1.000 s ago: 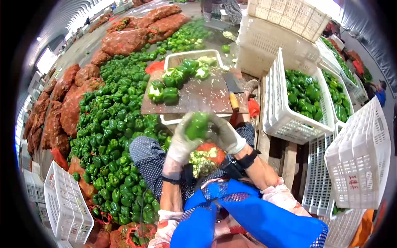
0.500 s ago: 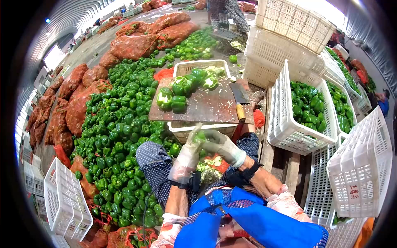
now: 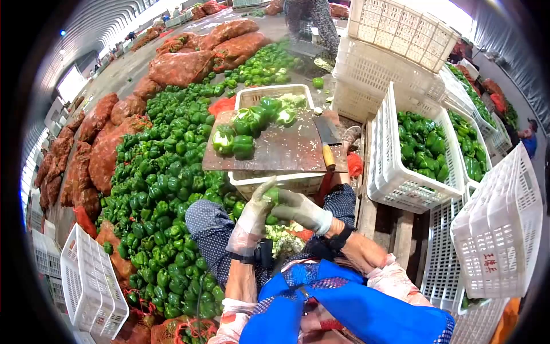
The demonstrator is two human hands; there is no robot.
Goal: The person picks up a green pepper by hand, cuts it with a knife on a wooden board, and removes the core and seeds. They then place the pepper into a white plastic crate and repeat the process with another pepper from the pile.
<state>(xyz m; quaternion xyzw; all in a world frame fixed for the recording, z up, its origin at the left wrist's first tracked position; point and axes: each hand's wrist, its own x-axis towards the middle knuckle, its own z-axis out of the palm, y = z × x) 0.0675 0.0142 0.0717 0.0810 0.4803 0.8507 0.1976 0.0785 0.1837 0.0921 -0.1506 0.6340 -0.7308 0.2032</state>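
Between my gloved hands, above my lap, is a green bell pepper (image 3: 271,196), partly hidden by the fingers. My left hand (image 3: 256,215) is closed on its left side, the fingers pointing up. From the right, my right hand (image 3: 303,211) closes its fingers against the same pepper. Just beyond lies a wooden board (image 3: 281,150) across a white crate (image 3: 278,182). Cut and whole peppers (image 3: 243,147) sit at its left and back, with scattered seeds. A cleaver (image 3: 327,131) with a wooden handle rests on the board's right edge. Pale pepper scraps (image 3: 283,243) lie below my hands.
A large heap of green peppers (image 3: 166,189) spreads along my left, backed by red mesh sacks (image 3: 180,67). On the right stand a pepper-filled crate (image 3: 421,143), stacked white crates (image 3: 389,63) and a tilted crate (image 3: 495,229). Another person's legs (image 3: 312,23) show at the back.
Both hands stay together around the pepper, with the right fingers now stretched further across it. The whole view has shifted slightly. The board, cleaver and crates keep their places.
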